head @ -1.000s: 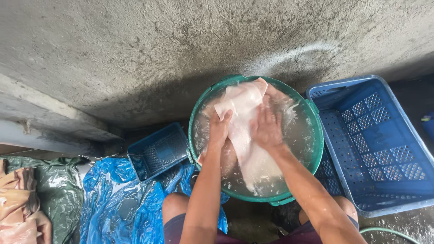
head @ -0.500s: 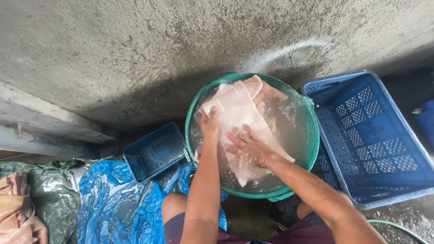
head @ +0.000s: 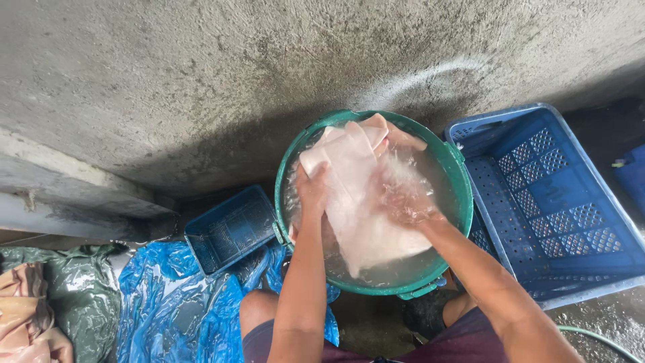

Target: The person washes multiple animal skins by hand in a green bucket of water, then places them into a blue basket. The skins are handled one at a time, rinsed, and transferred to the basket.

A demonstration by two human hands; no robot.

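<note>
A: Fingers?
B: Left hand closed on the pale pink cloth, pinching its near edge. Right hand lies on the cloth, blurred and under splashing water; can't tell its grip.

A: Where's the cloth?
B: In the green basin, half sunk in cloudy water, top folds draped at the far rim.

A: Anything hidden?
B: Big blue crate cut off at right. Hose partly out of view.

A: Count?
B: One basin, one cloth, two blue crates, the small one at left, one blue plastic sheet.
</note>
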